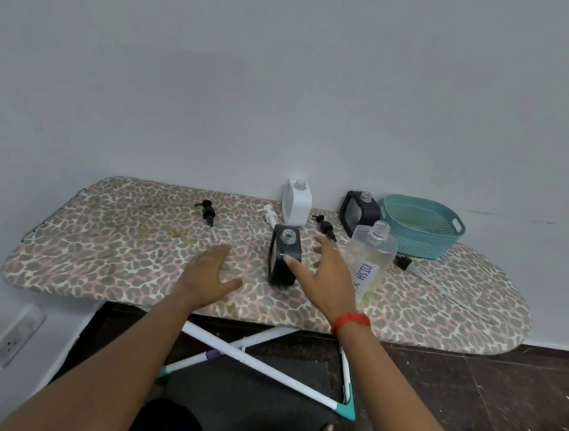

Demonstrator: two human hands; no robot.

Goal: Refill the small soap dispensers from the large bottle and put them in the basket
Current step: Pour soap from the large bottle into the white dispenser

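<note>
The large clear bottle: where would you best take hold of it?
Probably round its mid-body, from the near side, with the right hand: the large clear bottle stands upright and uncapped, and its neck is narrow.

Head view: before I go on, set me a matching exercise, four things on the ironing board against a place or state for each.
Things
1. large bottle
2. white dispenser
3. basket
4. white pump

Place or state
A. teal, at the right end of the ironing board
B. lying flat, off its bottle
C. clear, with a handwritten label, just behind the right hand
D. upright against the wall, neck open

Pairs: 1-C, 2-D, 3-A, 4-B
</note>
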